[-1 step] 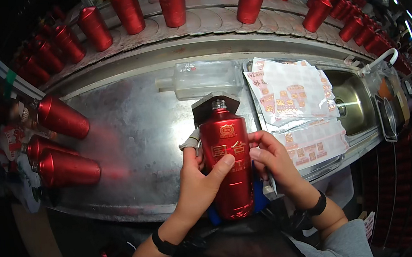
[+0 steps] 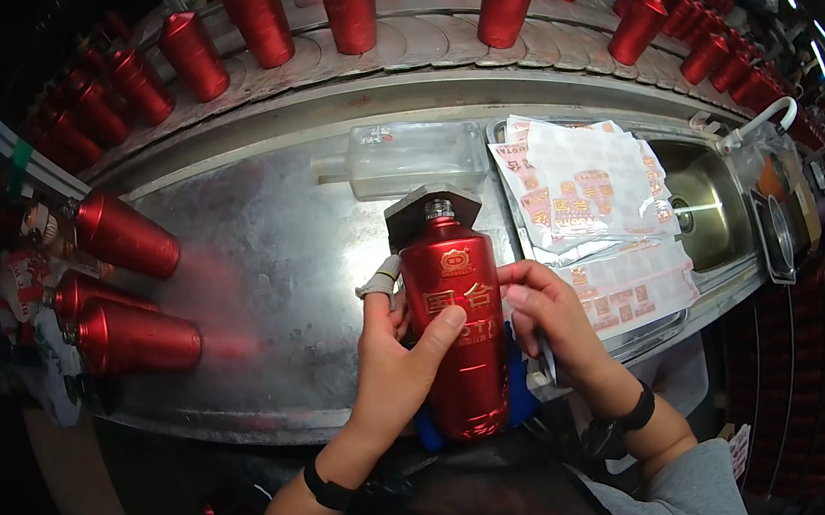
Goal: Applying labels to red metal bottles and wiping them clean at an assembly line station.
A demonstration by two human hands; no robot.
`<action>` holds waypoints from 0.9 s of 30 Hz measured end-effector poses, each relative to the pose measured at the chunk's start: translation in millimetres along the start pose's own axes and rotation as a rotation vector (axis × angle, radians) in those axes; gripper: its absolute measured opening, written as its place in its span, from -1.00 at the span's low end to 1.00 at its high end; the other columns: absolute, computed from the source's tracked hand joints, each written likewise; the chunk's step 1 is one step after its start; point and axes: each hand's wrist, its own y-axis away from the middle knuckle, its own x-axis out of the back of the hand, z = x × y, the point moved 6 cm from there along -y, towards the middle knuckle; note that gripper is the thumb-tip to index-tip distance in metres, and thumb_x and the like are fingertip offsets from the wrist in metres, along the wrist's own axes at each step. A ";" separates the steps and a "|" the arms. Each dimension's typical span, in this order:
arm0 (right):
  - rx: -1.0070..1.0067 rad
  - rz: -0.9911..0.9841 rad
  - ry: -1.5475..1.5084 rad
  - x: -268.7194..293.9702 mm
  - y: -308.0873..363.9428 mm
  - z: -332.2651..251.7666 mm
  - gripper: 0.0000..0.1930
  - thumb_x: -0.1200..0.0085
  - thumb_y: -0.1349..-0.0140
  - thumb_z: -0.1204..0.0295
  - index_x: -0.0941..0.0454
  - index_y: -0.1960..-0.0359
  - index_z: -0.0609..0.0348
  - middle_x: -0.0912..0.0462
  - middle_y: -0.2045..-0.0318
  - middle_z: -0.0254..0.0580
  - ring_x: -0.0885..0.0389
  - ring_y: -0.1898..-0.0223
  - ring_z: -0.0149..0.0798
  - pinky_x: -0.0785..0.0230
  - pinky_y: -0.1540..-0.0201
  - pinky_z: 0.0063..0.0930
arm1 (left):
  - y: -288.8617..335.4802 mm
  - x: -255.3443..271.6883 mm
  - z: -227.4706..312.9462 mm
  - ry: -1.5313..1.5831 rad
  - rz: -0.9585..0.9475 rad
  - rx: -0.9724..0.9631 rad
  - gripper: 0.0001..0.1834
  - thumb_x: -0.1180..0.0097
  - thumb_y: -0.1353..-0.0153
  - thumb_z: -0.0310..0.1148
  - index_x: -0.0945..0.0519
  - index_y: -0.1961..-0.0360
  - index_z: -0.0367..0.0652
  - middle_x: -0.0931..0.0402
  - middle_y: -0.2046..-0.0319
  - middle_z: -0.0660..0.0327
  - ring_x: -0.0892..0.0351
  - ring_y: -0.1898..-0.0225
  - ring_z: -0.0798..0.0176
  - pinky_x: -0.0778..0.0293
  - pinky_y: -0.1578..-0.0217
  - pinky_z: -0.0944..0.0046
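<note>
A glossy red bottle (image 2: 460, 378) with gold lettering and an open threaded neck leans back toward me at the table's front edge. My left hand (image 2: 393, 360) grips its left side, thumb across the front; a pale wrap covers one finger. At the right edge of the bottle is my right hand (image 2: 550, 318), index finger and thumb close to the surface. Under its curled lower fingers shows a thin, flat, greyish piece (image 2: 542, 372), partly hidden. Behind the bottle's neck lies a dark angular block (image 2: 408, 218). Blue material (image 2: 520, 392) shows beneath the bottle.
A clear rectangular bottle (image 2: 417, 158) lies beyond the block. Printed white sheets (image 2: 591, 188) are stacked on a tray at right, beside a steel sink (image 2: 693, 198). Red bottles (image 2: 144, 333) lie at left. A plate conveyor (image 2: 420, 40) carries several more red bottles across the back.
My right thumb has shifted slightly up and its lower fingers have moved a little. Bottles on the conveyor have crept slightly right. The red bottle in my left hand stays nearly still.
</note>
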 end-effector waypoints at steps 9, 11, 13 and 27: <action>0.006 -0.008 -0.379 12.6 -1.7 -8.2 -0.66 -0.05 -0.26 0.35 -0.43 -0.02 0.27 -0.60 0.25 -0.19 -0.60 0.33 -0.37 -0.50 0.17 -0.45 | -4.3 0.6 2.8 0.106 -0.062 0.008 -0.19 -0.24 -0.25 -0.32 -0.05 -0.39 -0.27 -0.37 -0.18 -0.02 -0.43 -0.16 0.22 -0.35 -0.19 0.22; 0.102 0.027 -0.280 -1.1 4.9 -20.9 -0.64 -0.10 -0.20 0.50 -0.40 -0.03 0.28 -0.59 0.23 -0.18 -0.60 0.26 -0.39 -0.50 0.14 -0.50 | -2.8 3.6 0.5 0.115 -0.071 -0.002 -0.18 -0.24 -0.25 -0.32 -0.05 -0.39 -0.27 -0.35 -0.21 -0.03 -0.41 -0.19 0.21 -0.31 -0.22 0.20; 0.252 0.054 -0.154 -9.9 11.0 -35.9 -0.52 -0.19 -0.07 0.73 -0.35 -0.06 0.30 -0.59 0.21 -0.21 -0.60 0.16 -0.44 -0.48 0.10 -0.58 | 0.4 7.9 -1.3 0.143 -0.123 0.000 -0.16 -0.26 -0.24 -0.31 -0.04 -0.40 -0.29 -0.31 -0.24 -0.03 -0.34 -0.26 0.17 -0.22 -0.29 0.17; 0.887 0.346 0.812 -28.1 -14.4 -125.3 -0.80 -0.19 -0.12 0.52 -0.55 0.21 0.27 -0.63 0.34 -0.02 -0.66 0.33 -0.09 -0.48 0.26 -0.34 | 18.1 11.8 -4.1 0.011 -0.180 0.002 -0.13 -0.27 -0.21 -0.37 -0.01 -0.42 -0.30 -0.26 -0.27 -0.05 -0.29 -0.31 0.13 -0.16 -0.32 0.12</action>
